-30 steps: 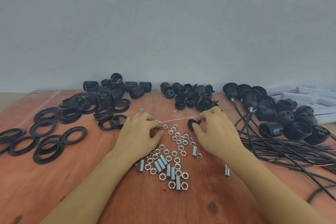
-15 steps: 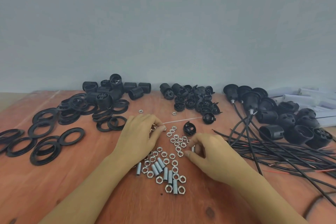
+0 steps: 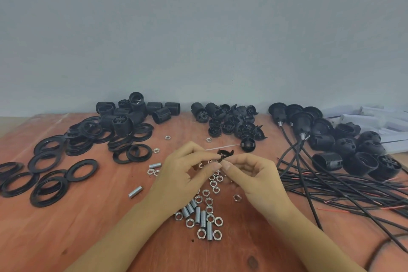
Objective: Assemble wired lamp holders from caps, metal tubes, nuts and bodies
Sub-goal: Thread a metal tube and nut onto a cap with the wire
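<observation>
1. Both hands have risen off the bench and met since half a second ago. The left hand [image 3: 187, 174] and right hand [image 3: 256, 174] now touch fingertip to fingertip, pinching a small metal piece [image 3: 216, 162] that is mostly hidden, probably a nut meeting a tube.
2. To thread it well, keep the two parts square, turn lightly until the thread catches, and never force it.
3. A black cap [image 3: 225, 153] lies just behind the fingertips. Loose nuts [image 3: 209, 201] and metal tubes [image 3: 199, 214] lie beneath on the bench [image 3: 88, 238].
</observation>
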